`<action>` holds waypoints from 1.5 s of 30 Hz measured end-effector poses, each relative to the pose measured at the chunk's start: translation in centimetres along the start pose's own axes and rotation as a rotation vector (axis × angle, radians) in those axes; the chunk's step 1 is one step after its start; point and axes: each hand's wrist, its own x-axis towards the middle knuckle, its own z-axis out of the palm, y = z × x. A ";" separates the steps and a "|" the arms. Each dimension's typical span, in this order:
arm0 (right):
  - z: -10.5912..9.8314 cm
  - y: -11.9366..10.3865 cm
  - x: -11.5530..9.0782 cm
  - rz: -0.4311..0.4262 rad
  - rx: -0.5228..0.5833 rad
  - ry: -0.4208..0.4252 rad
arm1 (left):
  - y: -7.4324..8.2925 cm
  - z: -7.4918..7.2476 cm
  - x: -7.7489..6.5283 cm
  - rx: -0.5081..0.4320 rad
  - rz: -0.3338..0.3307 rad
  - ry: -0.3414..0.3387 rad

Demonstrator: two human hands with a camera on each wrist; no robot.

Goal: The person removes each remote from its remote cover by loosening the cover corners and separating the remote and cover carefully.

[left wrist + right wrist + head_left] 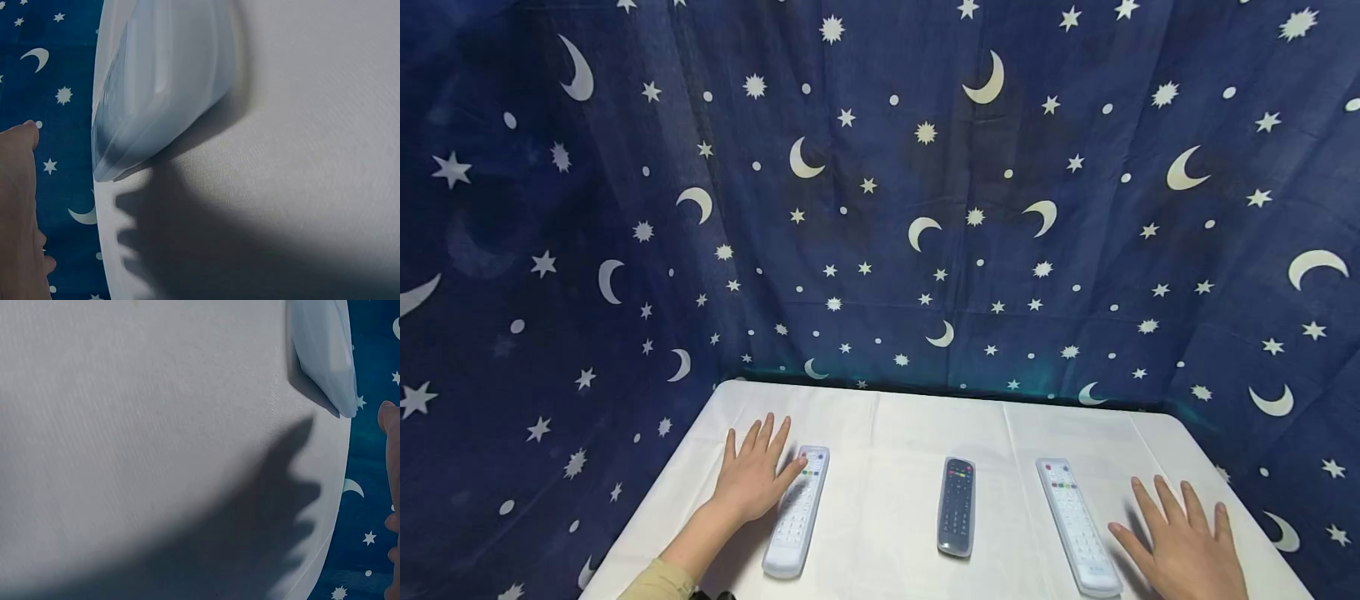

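Note:
Three remote controls lie apart on a white-covered table. My left hand (pixel 751 481), fingers straight and spread, hovers beside the left white remote (pixel 797 517), its thumb over the upper edge. In the middle lies a dark grey remote (pixel 957 507) in a clear cover. My right hand (pixel 1193 546) is spread out to the right of the right white remote (pixel 1078 527), holding nothing. The left wrist view shows the near end of a white remote (pixel 175 69) and part of the left hand (pixel 17 206). A white remote (pixel 322 350) and the right hand's edge (pixel 392 487) appear in the right wrist view.
The white tablecloth (pixel 880 433) shows fold creases, and the table has rounded far corners. A dark blue curtain (pixel 880 225) with moons and stars hangs behind the table and along both sides. Hand shadows fall on the cloth.

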 end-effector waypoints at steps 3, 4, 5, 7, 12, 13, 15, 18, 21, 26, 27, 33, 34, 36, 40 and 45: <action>0.1 -0.2 0.0 -0.006 -0.008 -0.012 | 0.0 0.1 0.0 -0.001 0.002 -0.004; 0.2 -0.2 0.0 -0.008 -0.010 -0.018 | 0.0 0.1 -0.1 0.000 0.005 -0.002; 0.2 -0.3 0.0 -0.009 -0.010 -0.021 | 0.0 0.2 0.0 0.003 0.009 0.002; 0.2 -0.6 0.1 -0.011 -0.007 -0.024 | -0.1 0.3 0.0 0.005 0.019 0.012; 0.2 -1.5 0.5 -0.030 0.010 -0.023 | -0.4 0.6 -0.1 -0.006 0.039 0.032; 0.2 -1.7 0.5 -0.035 0.016 -0.024 | -0.5 0.6 -0.1 -0.007 0.042 0.037; 0.2 -2.0 0.6 -0.041 0.033 -0.029 | -0.6 0.6 -0.1 -0.010 0.043 0.047; 0.3 -2.4 0.7 -0.046 0.063 -0.035 | -0.6 0.5 -0.2 -0.013 0.046 0.052; 0.2 -2.8 0.7 -0.045 0.078 -0.033 | -0.6 0.3 -0.2 -0.012 0.040 0.037; -0.1 -3.5 0.9 -0.065 0.076 0.003 | -0.6 0.2 -0.2 -0.011 0.028 0.008; -0.1 -3.8 0.9 -0.073 0.077 0.015 | -0.6 0.2 -0.2 -0.014 0.026 0.003; -0.7 -5.8 1.7 -0.119 0.100 0.075 | -1.0 0.0 0.0 -0.068 0.012 -0.019; -0.8 -6.3 1.9 -0.127 0.110 0.083 | -1.0 -0.2 0.0 -0.093 0.009 -0.024; -1.3 -7.5 2.3 -0.143 0.143 0.095 | -1.1 -0.5 0.2 -0.139 -0.011 -0.048; -2.5 -10.5 3.0 -0.180 0.244 0.116 | -1.0 -1.5 0.3 -0.248 -0.068 -0.115; -3.7 -14.4 3.9 -0.233 0.365 0.113 | -0.8 -2.9 0.4 -0.424 -0.123 -0.218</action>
